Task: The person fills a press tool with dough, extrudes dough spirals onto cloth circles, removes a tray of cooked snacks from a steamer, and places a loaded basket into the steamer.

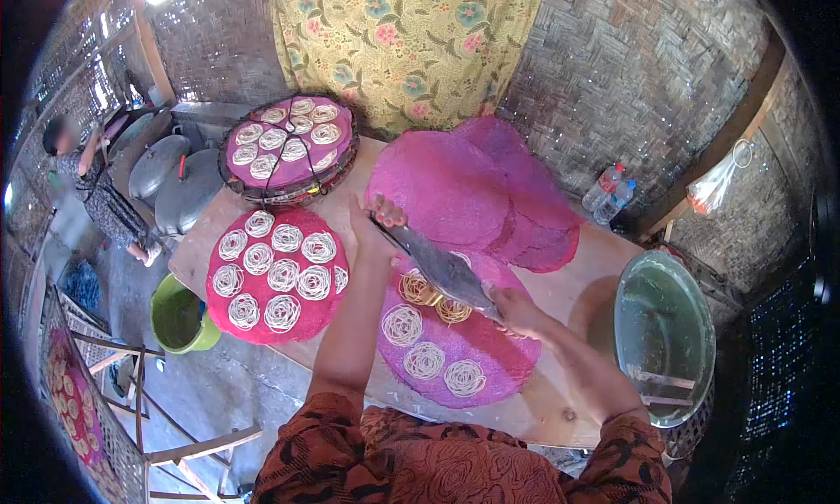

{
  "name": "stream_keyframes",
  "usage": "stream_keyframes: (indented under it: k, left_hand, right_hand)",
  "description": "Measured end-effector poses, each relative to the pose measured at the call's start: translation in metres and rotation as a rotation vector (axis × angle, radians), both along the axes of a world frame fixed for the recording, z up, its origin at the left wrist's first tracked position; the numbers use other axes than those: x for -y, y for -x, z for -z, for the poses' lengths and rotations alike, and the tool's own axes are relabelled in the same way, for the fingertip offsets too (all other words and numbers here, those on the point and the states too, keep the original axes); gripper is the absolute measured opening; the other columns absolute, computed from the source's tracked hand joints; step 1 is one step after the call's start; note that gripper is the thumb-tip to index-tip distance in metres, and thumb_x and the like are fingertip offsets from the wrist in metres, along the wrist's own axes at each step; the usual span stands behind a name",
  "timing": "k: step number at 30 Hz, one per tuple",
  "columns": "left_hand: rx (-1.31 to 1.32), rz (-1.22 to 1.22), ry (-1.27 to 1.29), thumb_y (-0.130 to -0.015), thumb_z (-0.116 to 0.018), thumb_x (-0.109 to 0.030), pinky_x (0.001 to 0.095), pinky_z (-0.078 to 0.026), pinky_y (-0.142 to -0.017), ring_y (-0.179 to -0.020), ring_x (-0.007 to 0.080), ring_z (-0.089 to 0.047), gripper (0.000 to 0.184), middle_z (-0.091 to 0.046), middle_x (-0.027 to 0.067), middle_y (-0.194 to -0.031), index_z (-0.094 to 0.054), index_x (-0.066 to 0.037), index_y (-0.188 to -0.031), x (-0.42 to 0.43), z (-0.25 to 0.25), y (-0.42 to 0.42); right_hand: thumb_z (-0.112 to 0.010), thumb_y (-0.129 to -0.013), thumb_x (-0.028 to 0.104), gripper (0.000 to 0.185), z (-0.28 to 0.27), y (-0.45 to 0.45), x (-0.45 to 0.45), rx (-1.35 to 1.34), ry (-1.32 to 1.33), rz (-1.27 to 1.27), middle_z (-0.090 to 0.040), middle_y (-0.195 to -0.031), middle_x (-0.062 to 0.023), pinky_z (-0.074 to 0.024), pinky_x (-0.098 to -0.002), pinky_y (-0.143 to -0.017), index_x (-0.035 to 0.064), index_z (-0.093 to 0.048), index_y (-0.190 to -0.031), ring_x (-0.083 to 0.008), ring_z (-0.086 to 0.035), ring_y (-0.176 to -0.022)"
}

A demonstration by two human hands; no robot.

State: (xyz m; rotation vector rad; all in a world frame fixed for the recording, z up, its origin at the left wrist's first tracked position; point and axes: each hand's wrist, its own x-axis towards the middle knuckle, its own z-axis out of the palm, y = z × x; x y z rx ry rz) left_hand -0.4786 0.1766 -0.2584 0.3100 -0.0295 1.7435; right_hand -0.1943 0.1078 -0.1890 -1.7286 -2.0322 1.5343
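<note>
And here I've got the dark, flat, sheet-like piece pinched at both ends, its long axis slanting from my curled left hand, farther out, to my closer-in right hand, above the round purple mat of pale stringy coils.

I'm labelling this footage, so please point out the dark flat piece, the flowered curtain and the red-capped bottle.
Dark flat piece (444, 269): head view, middle of its length.
Flowered curtain (407, 53): head view, cloth near its centre.
Red-capped bottle (603, 187): head view, its body.
</note>
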Motion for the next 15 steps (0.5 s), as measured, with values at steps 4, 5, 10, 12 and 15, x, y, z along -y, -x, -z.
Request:
stream_keyframes:
  k: [4, 5, 10, 12, 15]
  left_hand:
    - [-0.172, -0.015, 0.05, -0.087, -0.043, -0.053, 0.0354, -0.046, -0.068, -0.071, 0.0206, -0.056, 0.047, -0.056, 0.008, -0.072, -0.054, -0.009, -0.078, 0.071, -0.11, -0.015]
    - [-0.768, -0.158, -0.027, -0.087, -0.046, -0.046, 0.0367, -0.044, -0.078, -0.085, 0.0235, -0.056, 0.042, -0.058, 0.0115, -0.085, -0.055, -0.005, -0.09, 0.094, -0.115, -0.022]
    - [-1.886, 0.1, -0.045, -0.076, -0.068, -0.025, 0.0363, -0.042, -0.087, -0.102, 0.024, -0.053, 0.046, -0.056, 0.0128, -0.109, -0.052, -0.001, -0.112, 0.204, -0.078, -0.082]
    - [-1.973, 0.092, -0.159, -0.078, -0.066, -0.023, 0.0345, -0.043, -0.086, -0.101, 0.0223, -0.053, 0.042, -0.055, 0.0115, -0.108, -0.052, -0.002, -0.112, 0.237, -0.042, -0.097]
    - [-2.129, -0.11, -0.474, -0.081, -0.062, -0.02, 0.0318, -0.044, -0.083, -0.099, 0.0197, -0.053, 0.036, -0.055, 0.0096, -0.105, -0.053, -0.002, -0.111, 0.261, -0.02, -0.131]
  right_hand:
    - [-0.031, -0.091, 0.061, 0.063, -0.058, -0.029, 0.012, -0.263, 0.281, -0.095, -0.042, -0.052, 0.0011, -0.0318, -0.0269, -0.038, 0.0039, -0.056, -0.083, -0.0106, -0.04, -0.042]
    - [-0.032, -0.09, 0.061, 0.061, -0.073, -0.035, 0.022, -0.338, 0.278, -0.15, -0.041, -0.053, 0.0015, -0.0328, -0.0263, -0.039, 0.0041, -0.055, -0.084, -0.01, -0.04, -0.043]
    - [-0.038, -0.091, 0.055, 0.054, -0.101, -0.034, 0.097, -0.198, -0.481, -0.431, -0.051, -0.053, -0.0093, -0.0423, -0.0375, -0.047, 0.0051, -0.058, -0.083, -0.0253, -0.052, -0.047]
    - [-0.039, -0.091, 0.052, 0.051, -0.087, -0.037, 0.119, 0.018, -0.842, -0.454, -0.055, -0.055, -0.014, -0.0444, -0.0421, -0.052, 0.0056, -0.059, -0.082, -0.0321, -0.057, -0.052]
    - [-0.052, -0.088, 0.033, 0.027, -0.052, -0.051, 0.116, 0.143, -0.633, -0.609, -0.057, -0.066, -0.0153, -0.0438, -0.0423, -0.057, 0.0085, -0.061, -0.088, -0.0367, -0.055, -0.061]
